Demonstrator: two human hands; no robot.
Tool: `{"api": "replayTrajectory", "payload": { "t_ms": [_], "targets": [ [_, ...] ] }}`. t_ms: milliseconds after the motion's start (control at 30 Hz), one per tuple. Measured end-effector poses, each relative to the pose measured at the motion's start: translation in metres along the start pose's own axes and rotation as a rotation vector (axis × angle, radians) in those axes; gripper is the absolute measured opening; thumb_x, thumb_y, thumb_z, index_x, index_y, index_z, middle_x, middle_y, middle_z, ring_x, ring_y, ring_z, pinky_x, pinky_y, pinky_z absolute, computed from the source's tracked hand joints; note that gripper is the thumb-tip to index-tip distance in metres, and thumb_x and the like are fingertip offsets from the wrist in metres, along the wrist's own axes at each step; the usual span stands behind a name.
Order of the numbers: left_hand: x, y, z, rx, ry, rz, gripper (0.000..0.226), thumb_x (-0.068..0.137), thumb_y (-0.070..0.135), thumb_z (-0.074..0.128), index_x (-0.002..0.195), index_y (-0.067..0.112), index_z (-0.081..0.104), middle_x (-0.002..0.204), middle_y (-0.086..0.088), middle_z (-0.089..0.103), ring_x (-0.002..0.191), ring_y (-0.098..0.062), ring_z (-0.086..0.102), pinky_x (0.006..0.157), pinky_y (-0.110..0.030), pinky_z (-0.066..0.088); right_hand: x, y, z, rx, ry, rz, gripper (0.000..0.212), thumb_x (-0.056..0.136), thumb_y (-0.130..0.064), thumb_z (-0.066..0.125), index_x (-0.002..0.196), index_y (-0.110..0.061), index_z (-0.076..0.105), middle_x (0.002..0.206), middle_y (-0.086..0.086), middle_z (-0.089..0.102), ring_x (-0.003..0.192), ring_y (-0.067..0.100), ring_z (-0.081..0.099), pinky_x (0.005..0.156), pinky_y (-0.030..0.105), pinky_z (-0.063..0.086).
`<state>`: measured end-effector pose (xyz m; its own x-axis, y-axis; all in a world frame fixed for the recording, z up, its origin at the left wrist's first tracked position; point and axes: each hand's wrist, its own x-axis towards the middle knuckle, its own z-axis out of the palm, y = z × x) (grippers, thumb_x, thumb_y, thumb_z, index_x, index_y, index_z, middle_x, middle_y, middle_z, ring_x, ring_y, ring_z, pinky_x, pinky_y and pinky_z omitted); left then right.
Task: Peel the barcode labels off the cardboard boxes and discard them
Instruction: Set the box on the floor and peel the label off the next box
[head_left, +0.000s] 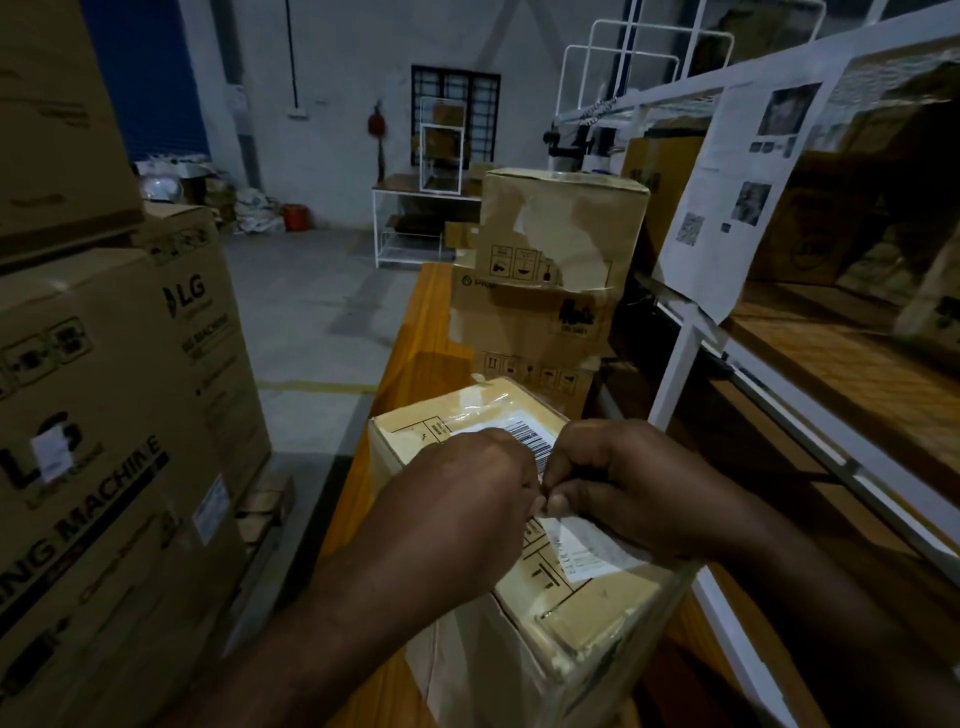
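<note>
A pale cardboard box (587, 618) stands on a wooden bench in front of me, its top taped over. A white barcode label (530, 436) is stuck across the top; its near part (587, 551) shows below my hands. My left hand (467, 499) and my right hand (639, 488) meet over the middle of the label. Both have fingertips pinched together at the label's surface. The pinch point hides how much of the label is lifted.
Stacked brown boxes (550, 270) with torn label patches stand further along the wooden bench (415, 353). Large LG washing-machine cartons (114, 415) fill the left. A white metal shelf rack (691, 353) with boxes and printed sheets runs along the right. Grey floor lies between.
</note>
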<state>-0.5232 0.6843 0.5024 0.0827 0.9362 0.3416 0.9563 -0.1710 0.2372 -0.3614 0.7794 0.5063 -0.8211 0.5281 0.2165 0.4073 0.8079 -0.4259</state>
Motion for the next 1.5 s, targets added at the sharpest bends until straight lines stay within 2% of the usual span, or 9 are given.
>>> {"api": "replayTrajectory", "payload": {
  "t_ms": [200,400,567,767,900,1000,1100,1200,1500],
  "targets": [
    [0.018,-0.022,-0.012,-0.234,-0.112,0.023,0.017,0.091,0.042,0.063,0.089,0.028,0.074,0.085,0.009,0.068,0.077,-0.004,0.062,0.066,-0.031,0.053,0.0,0.003,0.0,0.078,0.025,0.097,0.007,0.09,-0.02,0.065,0.086,-0.025,0.067,0.081,-0.004,0.065,0.075,0.007,0.061,0.063,0.028,0.052],
    [0.018,-0.05,0.0,-0.33,-0.248,0.125,0.057,0.077,0.057,0.073,0.127,0.031,0.063,0.128,0.021,0.057,0.116,0.002,0.053,0.096,-0.031,0.049,-0.001,0.007,-0.005,0.348,0.116,0.156,0.012,0.091,-0.014,0.063,0.083,-0.023,0.064,0.085,0.002,0.066,0.08,0.014,0.067,0.062,0.024,0.054],
    [0.025,-0.046,0.004,-0.306,-0.095,0.11,0.017,0.089,0.028,0.071,0.104,0.022,0.074,0.11,0.011,0.068,0.097,-0.002,0.059,0.08,-0.029,0.051,-0.002,0.008,-0.002,0.452,0.152,0.127,0.007,0.087,-0.015,0.064,0.083,-0.019,0.067,0.085,0.004,0.067,0.079,0.019,0.067,0.064,0.03,0.056],
    [0.027,-0.05,0.014,-0.335,0.032,0.056,0.017,0.091,0.025,0.068,0.077,0.034,0.067,0.073,0.017,0.062,0.072,0.002,0.058,0.059,-0.015,0.04,-0.006,0.013,-0.001,0.613,0.324,0.137,0.025,0.078,-0.046,0.07,0.094,-0.028,0.066,0.095,0.002,0.063,0.088,0.021,0.065,0.066,0.031,0.057],
    [0.02,-0.05,0.021,-0.405,0.177,0.046,0.039,0.09,0.02,0.07,0.064,0.044,0.054,0.062,0.023,0.055,0.068,0.003,0.057,0.054,-0.008,0.035,-0.008,0.005,0.002,0.222,0.25,0.191,0.054,0.064,-0.046,0.084,0.109,-0.049,0.054,0.112,-0.023,0.051,0.099,-0.008,0.051,0.072,0.015,0.051],
    [0.019,-0.05,0.022,-0.423,0.207,0.025,0.042,0.089,0.018,0.071,0.062,0.044,0.054,0.06,0.022,0.056,0.066,0.002,0.058,0.054,-0.009,0.036,0.004,0.001,0.011,0.066,0.325,0.137,0.027,0.077,-0.034,0.076,0.097,-0.043,0.059,0.103,-0.023,0.057,0.095,-0.004,0.057,0.074,0.03,0.056],
    [0.016,-0.056,0.016,-0.483,0.114,0.004,0.007,0.085,0.03,0.074,0.091,0.034,0.072,0.089,0.019,0.068,0.083,0.001,0.062,0.065,-0.02,0.05,0.01,0.002,0.013,0.169,0.422,0.133,0.018,0.084,-0.014,0.071,0.08,-0.031,0.067,0.089,-0.015,0.064,0.082,0.004,0.064,0.067,0.038,0.058],
    [0.011,-0.07,0.01,-0.35,-0.036,-0.055,0.06,0.076,0.061,0.073,0.129,0.034,0.06,0.129,0.025,0.055,0.111,0.005,0.053,0.09,-0.026,0.052,0.01,0.002,0.014,0.235,0.431,0.141,0.015,0.084,-0.012,0.071,0.078,-0.026,0.07,0.086,-0.011,0.067,0.079,0.008,0.065,0.065,0.041,0.057],
    [0.018,-0.068,-0.004,-0.231,-0.068,-0.08,0.054,0.077,0.06,0.072,0.121,0.029,0.068,0.118,0.015,0.065,0.099,-0.001,0.059,0.083,-0.031,0.053,0.016,0.008,0.012,0.527,0.466,0.258,0.011,0.084,-0.014,0.071,0.077,-0.022,0.073,0.08,-0.002,0.071,0.076,0.015,0.069,0.06,0.031,0.057]
  ]
}}
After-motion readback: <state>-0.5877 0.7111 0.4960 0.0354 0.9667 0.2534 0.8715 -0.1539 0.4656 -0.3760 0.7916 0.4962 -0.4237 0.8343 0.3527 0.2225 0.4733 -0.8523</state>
